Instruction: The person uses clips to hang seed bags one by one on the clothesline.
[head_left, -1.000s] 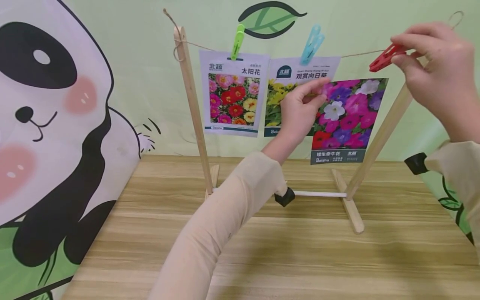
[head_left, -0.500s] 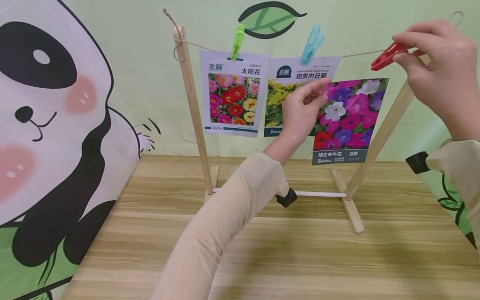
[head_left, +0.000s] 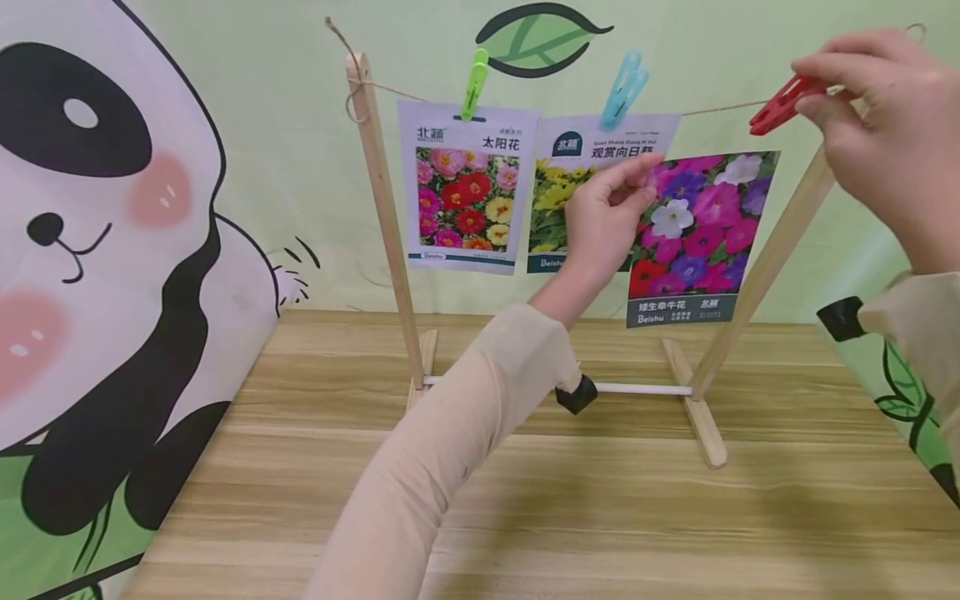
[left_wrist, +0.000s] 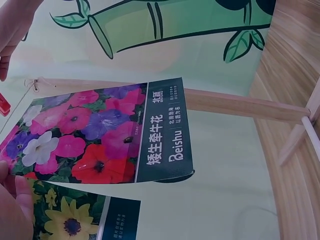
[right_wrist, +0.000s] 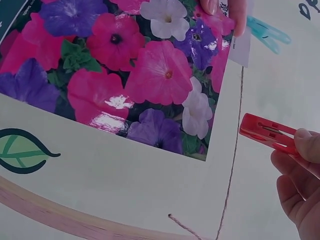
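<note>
My left hand [head_left: 609, 218] pinches the upper left edge of a seed packet [head_left: 693, 229] printed with pink, purple and white flowers. This packet hangs in front of the string, below its level, and partly covers a sunflower seed packet [head_left: 573, 137]. In my right hand [head_left: 888, 133] a red clothespin [head_left: 783, 104] is pinched between thumb and fingers, its nose pointing left. The right wrist view has the clothespin [head_left: 765, 118] close to the string [right_wrist: 235, 155] and apart from the flower packet. A blue clothespin [head_left: 625, 92] holds the sunflower packet on the string.
A green clothespin [head_left: 476, 83] holds another seed packet [head_left: 468, 192] at the left. Two wooden posts [head_left: 386, 217] carry the string, joined low down by a white rod [head_left: 645, 389]. The stand rests on a wood-grain table [head_left: 600, 517] before a panda-patterned wall [head_left: 315, 192].
My right hand has shifted slightly right and up with the red clothespin. The flower packet in my left hand has moved a little to the right and up.
</note>
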